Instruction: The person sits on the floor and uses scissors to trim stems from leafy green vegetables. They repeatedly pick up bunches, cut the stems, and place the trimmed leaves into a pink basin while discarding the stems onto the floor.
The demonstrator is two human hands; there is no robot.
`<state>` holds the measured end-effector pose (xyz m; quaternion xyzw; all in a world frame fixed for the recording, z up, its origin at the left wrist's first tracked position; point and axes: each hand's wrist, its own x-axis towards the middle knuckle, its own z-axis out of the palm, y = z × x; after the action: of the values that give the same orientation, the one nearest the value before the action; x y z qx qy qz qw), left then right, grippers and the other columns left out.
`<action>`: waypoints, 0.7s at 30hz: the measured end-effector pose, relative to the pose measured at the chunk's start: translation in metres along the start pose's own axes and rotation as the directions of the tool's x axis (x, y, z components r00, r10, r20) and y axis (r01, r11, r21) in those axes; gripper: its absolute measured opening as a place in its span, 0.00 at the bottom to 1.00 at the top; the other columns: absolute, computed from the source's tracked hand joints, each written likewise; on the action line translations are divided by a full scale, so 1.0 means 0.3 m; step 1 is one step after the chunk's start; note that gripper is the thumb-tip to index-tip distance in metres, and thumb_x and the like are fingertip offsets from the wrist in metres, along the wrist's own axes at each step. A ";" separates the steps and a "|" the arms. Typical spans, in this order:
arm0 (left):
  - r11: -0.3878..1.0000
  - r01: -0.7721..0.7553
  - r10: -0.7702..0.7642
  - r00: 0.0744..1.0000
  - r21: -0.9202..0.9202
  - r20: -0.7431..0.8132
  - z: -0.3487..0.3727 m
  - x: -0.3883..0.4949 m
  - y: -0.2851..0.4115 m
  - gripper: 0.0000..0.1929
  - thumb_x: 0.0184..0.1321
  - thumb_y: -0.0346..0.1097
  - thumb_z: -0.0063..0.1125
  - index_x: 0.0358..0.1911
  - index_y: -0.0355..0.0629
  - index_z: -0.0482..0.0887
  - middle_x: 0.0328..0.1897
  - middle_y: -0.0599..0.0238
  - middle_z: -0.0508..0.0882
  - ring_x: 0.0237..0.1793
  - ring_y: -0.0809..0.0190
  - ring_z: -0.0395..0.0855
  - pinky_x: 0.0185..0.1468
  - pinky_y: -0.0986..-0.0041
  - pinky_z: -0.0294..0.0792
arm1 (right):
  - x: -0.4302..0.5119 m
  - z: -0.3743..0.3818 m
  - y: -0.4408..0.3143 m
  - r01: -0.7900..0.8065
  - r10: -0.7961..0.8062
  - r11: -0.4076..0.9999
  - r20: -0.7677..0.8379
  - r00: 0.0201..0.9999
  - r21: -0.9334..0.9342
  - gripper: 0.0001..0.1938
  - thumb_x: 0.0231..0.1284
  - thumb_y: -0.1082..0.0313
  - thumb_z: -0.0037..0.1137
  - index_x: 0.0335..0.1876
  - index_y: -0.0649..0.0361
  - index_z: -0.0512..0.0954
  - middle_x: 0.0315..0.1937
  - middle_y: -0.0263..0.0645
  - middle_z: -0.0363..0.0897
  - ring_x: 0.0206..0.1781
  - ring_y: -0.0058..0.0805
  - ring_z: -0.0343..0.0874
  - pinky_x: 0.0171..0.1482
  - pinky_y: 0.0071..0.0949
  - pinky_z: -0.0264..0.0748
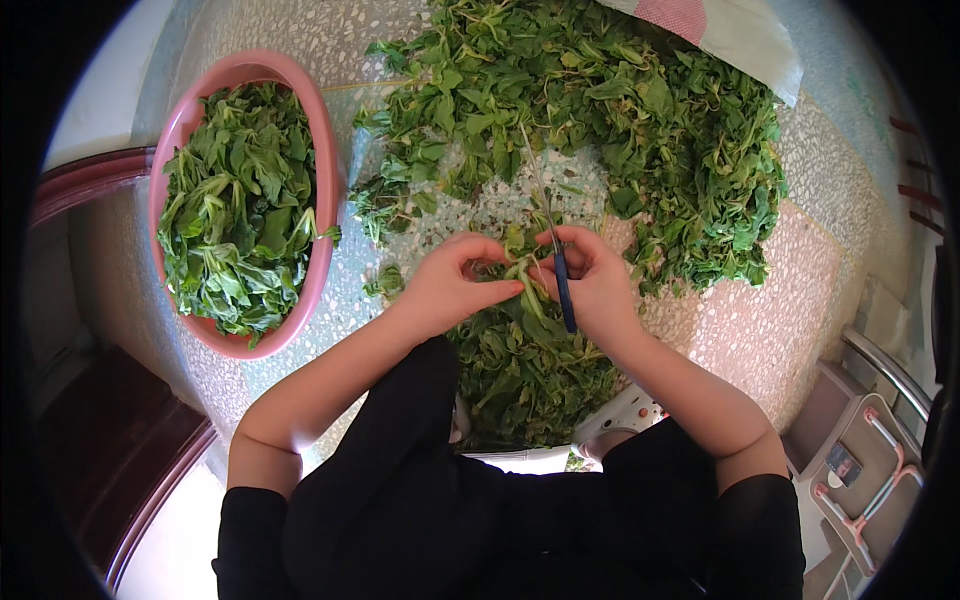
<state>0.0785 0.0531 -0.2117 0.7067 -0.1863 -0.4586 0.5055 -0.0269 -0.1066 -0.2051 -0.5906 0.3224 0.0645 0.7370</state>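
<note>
My left hand [472, 277] pinches a sprig of leafy greens [527, 283] between thumb and fingers, in front of my body. On the sprig's other side, the fingertips of my right hand [592, 277] come close to its stems; contact there is hard to make out. A blue-handled cutting tool [564, 292] rests in my right hand, its long thin metal blade pointing away from me. It is seen edge-on, so I cannot tell scissors from a knife. Below both hands, a heap of greens [532, 375] lies between my feet.
At left, a pink plastic basin [324, 187] holds a mound of greens [240, 202]. A large pile of greens [675, 150] spreads over the terrazzo floor [795, 255], partly under a pale woven sack [750, 45]. A dark red wooden furniture piece [127, 450] stands lower left, a folding stool [862, 480] lower right.
</note>
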 end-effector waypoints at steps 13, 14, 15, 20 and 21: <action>0.973 0.224 -0.230 0.961 0.055 0.155 -0.015 -0.015 -0.051 0.12 0.47 0.30 0.66 0.35 0.37 0.79 0.34 0.64 0.83 0.35 0.69 0.81 0.40 0.77 0.70 | 0.007 -0.110 0.086 0.036 -0.027 0.819 0.025 0.999 -0.573 0.18 0.49 0.76 0.62 0.48 0.62 0.73 0.31 0.35 0.80 0.33 0.17 0.77 0.37 0.18 0.73; 0.969 0.223 -0.236 0.964 0.108 0.127 -0.015 -0.014 -0.055 0.12 0.47 0.30 0.66 0.35 0.37 0.79 0.34 0.64 0.83 0.35 0.68 0.81 0.40 0.77 0.71 | 0.015 -0.124 0.092 -0.013 0.027 0.843 0.020 0.999 -0.538 0.18 0.48 0.74 0.63 0.47 0.61 0.74 0.30 0.37 0.80 0.31 0.19 0.77 0.36 0.20 0.73; 0.972 0.187 -0.201 0.976 0.145 0.087 -0.013 -0.014 -0.058 0.12 0.48 0.30 0.65 0.36 0.37 0.79 0.34 0.65 0.83 0.37 0.68 0.80 0.42 0.77 0.70 | 0.019 -0.130 0.100 -0.068 0.082 0.861 0.007 0.997 -0.504 0.18 0.48 0.72 0.64 0.47 0.60 0.74 0.29 0.39 0.80 0.30 0.21 0.77 0.35 0.22 0.73; 0.934 0.143 -0.137 0.990 0.328 -0.042 0.019 -0.012 -0.056 0.14 0.48 0.30 0.64 0.39 0.37 0.79 0.34 0.64 0.82 0.39 0.65 0.80 0.44 0.75 0.70 | -0.010 -0.076 0.140 0.031 -0.040 0.977 -0.041 0.998 -0.210 0.22 0.45 0.69 0.68 0.47 0.62 0.73 0.30 0.37 0.79 0.31 0.19 0.76 0.36 0.22 0.73; 0.928 0.134 -0.128 0.991 0.347 -0.042 0.025 -0.010 -0.051 0.14 0.47 0.29 0.65 0.39 0.37 0.79 0.34 0.62 0.82 0.39 0.64 0.80 0.44 0.75 0.70 | -0.014 -0.056 0.144 0.017 -0.027 0.991 -0.081 0.996 -0.130 0.23 0.45 0.68 0.69 0.48 0.62 0.73 0.30 0.36 0.79 0.31 0.19 0.75 0.36 0.22 0.73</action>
<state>0.0675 0.0576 -0.2244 0.8002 -0.2126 -0.4445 0.3419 -0.0574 -0.1079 -0.2401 -0.6426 0.3413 0.0526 0.6840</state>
